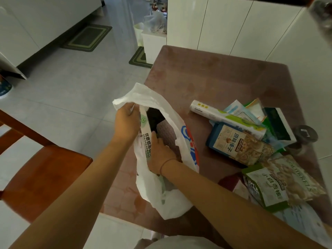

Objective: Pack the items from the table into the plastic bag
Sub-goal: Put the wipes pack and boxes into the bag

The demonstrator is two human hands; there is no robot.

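The reddish-brown tabletop [215, 78] carries everything. At its left edge stands the white plastic bag [152, 194], its mouth open and a red-and-blue print on its right side. A wooden chair [45, 173] stands just left of it. The two hands are close together at the bag. The left hand [125, 123] is clamped on the upper rim and holds it up, while the right hand [159, 153] reaches into the mouth and grips a long white foil box [146, 137]. The box stands nearly upright inside the bag, and the characters 优质铝箔 can be read on it. To the right, the rest of the items lie in a loose heap on the tabletop. There is a long white-and-green roll box [215, 115]. A blue nut pouch [231, 142] marked 原味榛子 partly underlies it. A green-edged pouch [267, 187] has large characters that seem to read 小白杏核. A clear snack bag [294, 177] carries Latin capitals too blurred to read. A dark green and white box [276, 123] lies behind some pale blue packets [235, 108]. A small jar [305, 133] with a dark lid sits at the far right edge.
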